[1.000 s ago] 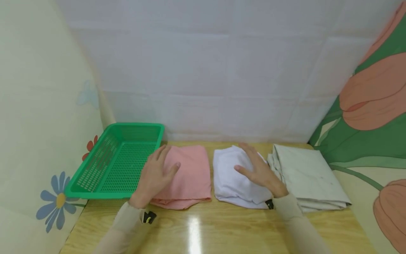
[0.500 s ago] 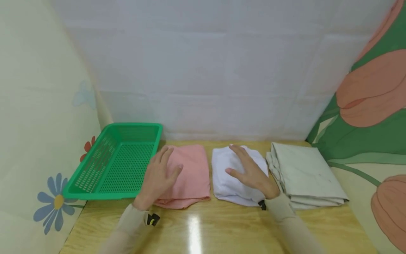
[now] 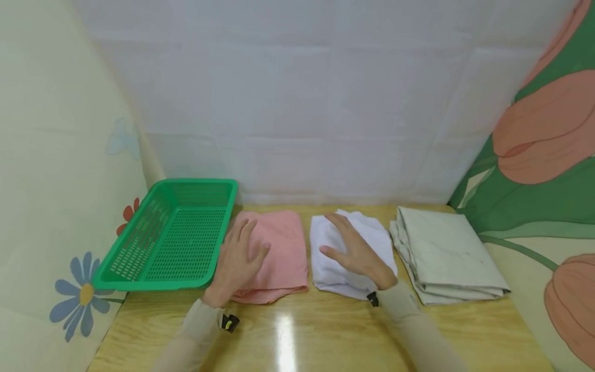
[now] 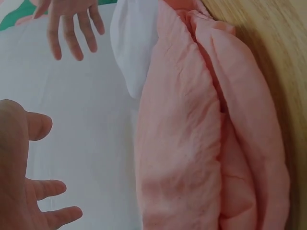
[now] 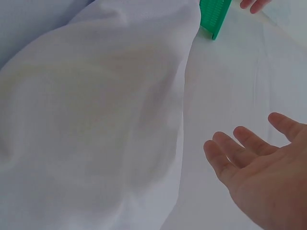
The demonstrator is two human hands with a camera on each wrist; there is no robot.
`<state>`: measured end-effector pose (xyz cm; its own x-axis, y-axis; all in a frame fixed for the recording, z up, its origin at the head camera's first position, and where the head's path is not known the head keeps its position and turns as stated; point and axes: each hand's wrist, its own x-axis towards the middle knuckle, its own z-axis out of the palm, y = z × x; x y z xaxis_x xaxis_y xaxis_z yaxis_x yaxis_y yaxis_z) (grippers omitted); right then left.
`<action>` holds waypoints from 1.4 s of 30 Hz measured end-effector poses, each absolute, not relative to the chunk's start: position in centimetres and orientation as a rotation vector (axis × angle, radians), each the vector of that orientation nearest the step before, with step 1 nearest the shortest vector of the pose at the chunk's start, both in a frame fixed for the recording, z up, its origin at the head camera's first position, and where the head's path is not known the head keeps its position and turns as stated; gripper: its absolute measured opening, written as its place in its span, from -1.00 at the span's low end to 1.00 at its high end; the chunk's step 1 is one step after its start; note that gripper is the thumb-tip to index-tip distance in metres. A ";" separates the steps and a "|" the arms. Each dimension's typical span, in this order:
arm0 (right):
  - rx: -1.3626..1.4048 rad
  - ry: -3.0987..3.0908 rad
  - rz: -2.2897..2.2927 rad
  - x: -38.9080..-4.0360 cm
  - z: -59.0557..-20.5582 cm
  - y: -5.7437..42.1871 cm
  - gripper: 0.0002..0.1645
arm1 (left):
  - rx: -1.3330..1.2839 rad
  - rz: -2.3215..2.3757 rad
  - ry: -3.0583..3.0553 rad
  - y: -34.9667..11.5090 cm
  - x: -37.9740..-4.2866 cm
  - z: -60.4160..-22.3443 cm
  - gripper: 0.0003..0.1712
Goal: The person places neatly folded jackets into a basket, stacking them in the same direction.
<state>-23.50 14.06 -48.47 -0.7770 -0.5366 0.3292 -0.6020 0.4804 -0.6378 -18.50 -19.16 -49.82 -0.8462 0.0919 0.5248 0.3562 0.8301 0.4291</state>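
My left hand hovers over the left side of a folded pink cloth, fingers spread and holding nothing. In the left wrist view the pink cloth shows its layered folds, apart from the fingers. Above a folded white cloth is my right hand, its fingers extended and nothing in them. The right wrist view has the white cloth large at the left, with the right hand apart from it. To the right lies a thicker folded pale grey-green cloth.
A green plastic basket with a perforated floor stands left of the pink cloth. All of this rests on a wooden table. A white sheet hangs behind, and printed fabric with flowers borders both sides.
My right hand has shifted left across the white cloth, away from the grey-green one. The left hand has drifted slightly right over the pink cloth. The cloths and basket stay in place.
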 end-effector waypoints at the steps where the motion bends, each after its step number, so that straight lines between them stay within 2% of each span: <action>1: 1.014 -2.635 1.191 -23.5 -48.5 13.8 0.03 | -0.322 -0.721 -2.525 -19.2 -18.5 -50.0 -0.18; 16: 1.029 -2.743 1.213 -23.3 -49.2 10.5 0.07 | -0.236 -0.780 -2.618 -19.3 -18.0 -51.7 -0.16; 29: 1.105 -2.686 1.342 -22.7 -50.9 7.7 0.10 | -0.044 -0.846 -2.745 -19.6 -18.0 -52.7 -0.10; 34: 1.034 -2.738 1.396 -22.4 -51.5 6.8 0.12 | 0.046 -0.856 -2.829 -19.6 -17.7 -52.8 -0.05; 42: 0.847 -2.743 1.376 -22.6 -52.2 5.5 0.00 | 0.086 -0.861 -2.866 -19.5 -17.6 -53.2 -0.02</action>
